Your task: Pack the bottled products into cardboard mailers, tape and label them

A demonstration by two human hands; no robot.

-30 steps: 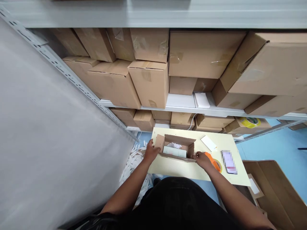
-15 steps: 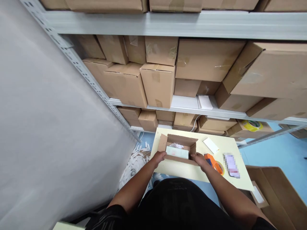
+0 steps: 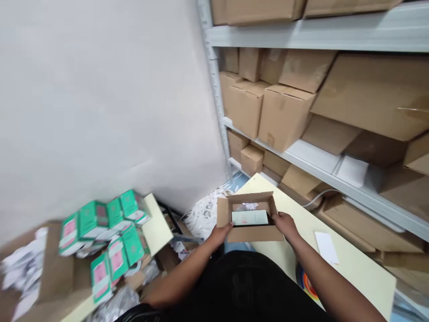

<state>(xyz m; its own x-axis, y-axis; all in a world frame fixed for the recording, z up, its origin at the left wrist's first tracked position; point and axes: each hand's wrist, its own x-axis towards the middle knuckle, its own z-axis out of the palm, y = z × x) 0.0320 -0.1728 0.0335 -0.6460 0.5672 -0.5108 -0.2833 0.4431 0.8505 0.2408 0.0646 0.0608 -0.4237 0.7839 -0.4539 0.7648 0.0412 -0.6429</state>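
Observation:
Between both hands is an open cardboard box (image 3: 256,233), its flaps spread. My left hand (image 3: 221,233) is closed on its near left corner, and my right hand (image 3: 284,224) grips its right side. Inside lies a pale green-white carton (image 3: 250,218), with crumpled white paper (image 3: 248,206) behind it. The box is held in front of my body, over the left end of the cream table (image 3: 362,279). On that table, by my right forearm, are a flat white box (image 3: 326,247) and a partly hidden orange tape dispenser (image 3: 310,285).
Metal shelving (image 3: 321,172) full of cardboard boxes stands to the right. At the left, several green-and-pink cartons (image 3: 115,212) rest on another table (image 3: 156,223). A large cardboard box (image 3: 56,264) holds crumpled paper. White paper scraps (image 3: 204,212) cover the floor by the wall.
My view has swung left, bringing the green cartons into sight. Both hands have lifted the open box off the table and carried it leftward.

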